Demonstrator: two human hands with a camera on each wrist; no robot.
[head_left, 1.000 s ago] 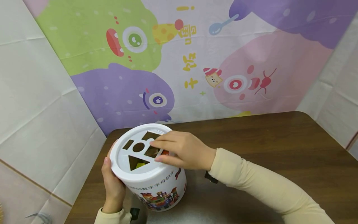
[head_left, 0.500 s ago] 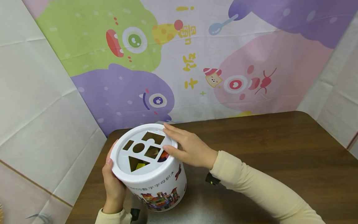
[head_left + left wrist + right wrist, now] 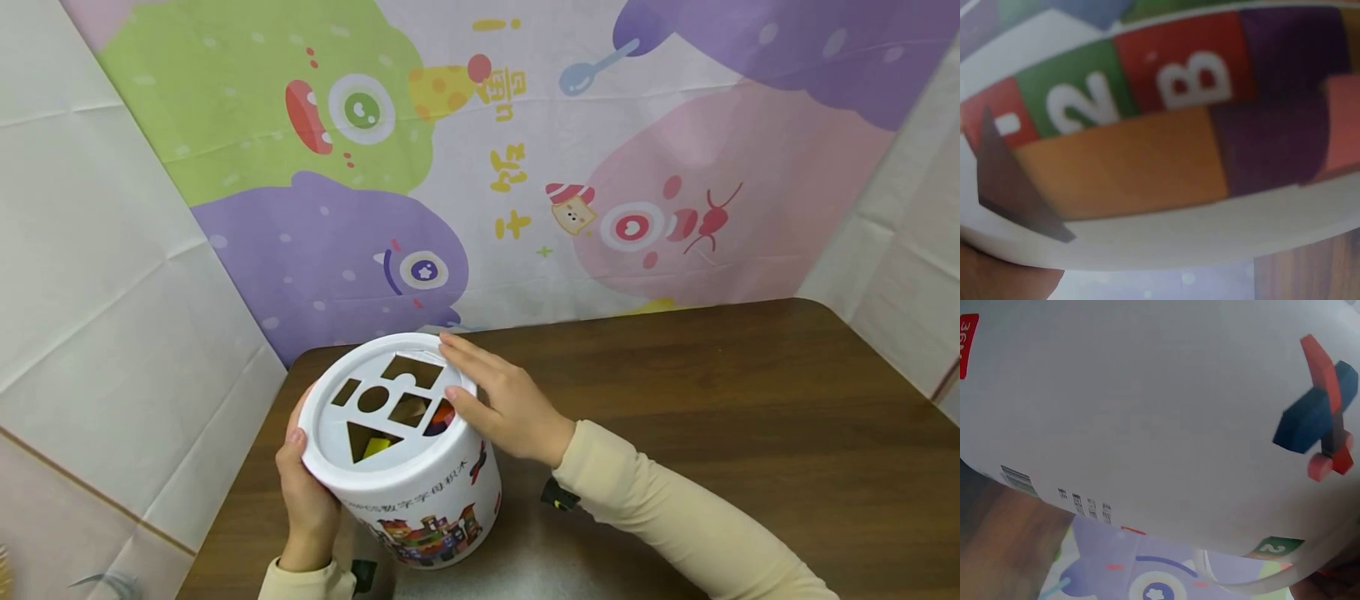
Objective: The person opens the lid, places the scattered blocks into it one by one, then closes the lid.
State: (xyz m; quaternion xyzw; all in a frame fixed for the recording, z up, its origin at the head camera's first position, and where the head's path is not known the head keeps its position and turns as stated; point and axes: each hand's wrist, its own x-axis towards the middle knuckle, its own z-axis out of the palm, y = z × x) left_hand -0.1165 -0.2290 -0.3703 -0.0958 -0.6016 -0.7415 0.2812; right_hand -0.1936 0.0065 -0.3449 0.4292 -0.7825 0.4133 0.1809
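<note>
A white bucket [image 3: 420,508], printed with colourful block pictures, stands on the table under a round white lid [image 3: 384,410]. Cut-outs of several shapes pierce the lid, and through the triangle a yellow piece [image 3: 377,448] shows. My left hand [image 3: 306,492] holds the bucket's left side, its thumb up by the rim and its fingers partly hidden behind. On the opposite side my right hand [image 3: 513,404] rests with fairly straight fingers along the rim, the thumb at the lid's edge. Printed number and letter blocks [image 3: 1185,81] fill the left wrist view. The bucket's white wall [image 3: 1147,412] dominates the right wrist view.
The brown wooden table [image 3: 712,400] stretches right of the bucket. Behind it hangs a cloth [image 3: 517,275] with cartoon monsters, and a pale panel [image 3: 135,275] rises at the left. A curved white strip [image 3: 1297,575] borders the bucket's edge in the right wrist view.
My right hand has drawn back from over the lid's holes to the right rim, uncovering them. The left hand and bucket have hardly moved.
</note>
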